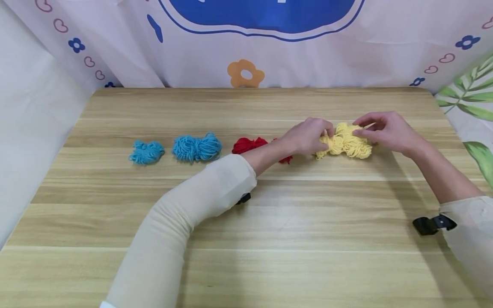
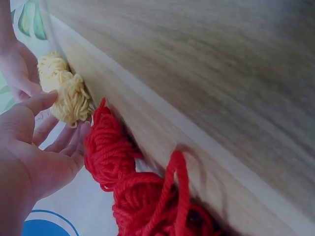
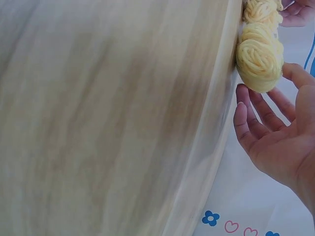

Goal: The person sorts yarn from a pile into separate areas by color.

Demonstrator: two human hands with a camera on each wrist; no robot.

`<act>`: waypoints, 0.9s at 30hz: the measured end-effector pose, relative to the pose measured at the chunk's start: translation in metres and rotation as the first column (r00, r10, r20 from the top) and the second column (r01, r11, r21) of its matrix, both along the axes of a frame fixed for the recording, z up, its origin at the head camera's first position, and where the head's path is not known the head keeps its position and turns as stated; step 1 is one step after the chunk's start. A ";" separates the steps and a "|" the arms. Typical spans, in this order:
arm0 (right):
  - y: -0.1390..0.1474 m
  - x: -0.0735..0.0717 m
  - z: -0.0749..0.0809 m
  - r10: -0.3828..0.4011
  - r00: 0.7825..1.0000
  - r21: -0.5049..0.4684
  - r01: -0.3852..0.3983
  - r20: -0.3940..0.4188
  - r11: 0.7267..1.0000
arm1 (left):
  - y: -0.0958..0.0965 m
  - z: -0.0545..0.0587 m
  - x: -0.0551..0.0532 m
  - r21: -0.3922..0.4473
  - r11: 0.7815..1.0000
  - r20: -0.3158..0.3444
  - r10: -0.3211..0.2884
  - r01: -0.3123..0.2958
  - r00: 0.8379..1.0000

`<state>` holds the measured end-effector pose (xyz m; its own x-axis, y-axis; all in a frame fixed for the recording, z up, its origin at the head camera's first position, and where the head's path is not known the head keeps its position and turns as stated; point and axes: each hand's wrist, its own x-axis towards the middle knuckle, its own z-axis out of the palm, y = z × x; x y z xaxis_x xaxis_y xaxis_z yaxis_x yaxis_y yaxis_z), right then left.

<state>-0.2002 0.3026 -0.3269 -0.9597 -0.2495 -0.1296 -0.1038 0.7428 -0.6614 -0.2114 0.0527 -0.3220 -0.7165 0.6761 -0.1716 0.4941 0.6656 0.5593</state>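
Note:
A yellow yarn bundle (image 1: 356, 143), narrowed at its middle, lies on the wooden table with a hand at each end. My left hand (image 1: 308, 136) holds its left end, thumb on one side and fingers on the other. At the right end, my right hand (image 1: 389, 131) grips the larger lobe; in the right wrist view the thumb and curved fingertips sit on opposite sides of the yellow yarn (image 3: 260, 61). Red yarn (image 1: 248, 145) lies left of the yellow, partly hidden under my left forearm. From the left wrist, the red yarn (image 2: 110, 152) shows close below my left fingers.
Two blue yarn bundles, a small one (image 1: 147, 152) and a larger one (image 1: 197, 147), lie in the same row at the left. The wooden table (image 1: 292, 256) ends at the back against a printed white cloth (image 1: 192, 60). Black straps show at both sleeves.

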 end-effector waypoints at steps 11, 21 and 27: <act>0.000 -0.001 -0.001 0.004 1.000 -0.004 -0.004 0.002 1.000 | -0.026 0.010 0.000 0.090 0.996 0.004 0.013 -0.013 1.000; 0.006 0.003 0.002 0.016 0.997 -0.059 -0.020 -0.071 0.998 | -0.076 0.034 0.013 0.163 0.986 -0.036 0.048 -0.041 0.998; 0.010 0.009 0.010 0.001 0.993 -0.092 -0.012 -0.121 0.996 | -0.111 0.049 0.025 0.088 0.993 -0.132 0.086 -0.075 0.987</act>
<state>-0.1914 0.3127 -0.3172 -0.9651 -0.2615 0.0111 -0.1919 0.6782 -0.7094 -0.1867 -0.0587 -0.2731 -0.7819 0.6233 -0.0150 0.5159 0.6603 0.5457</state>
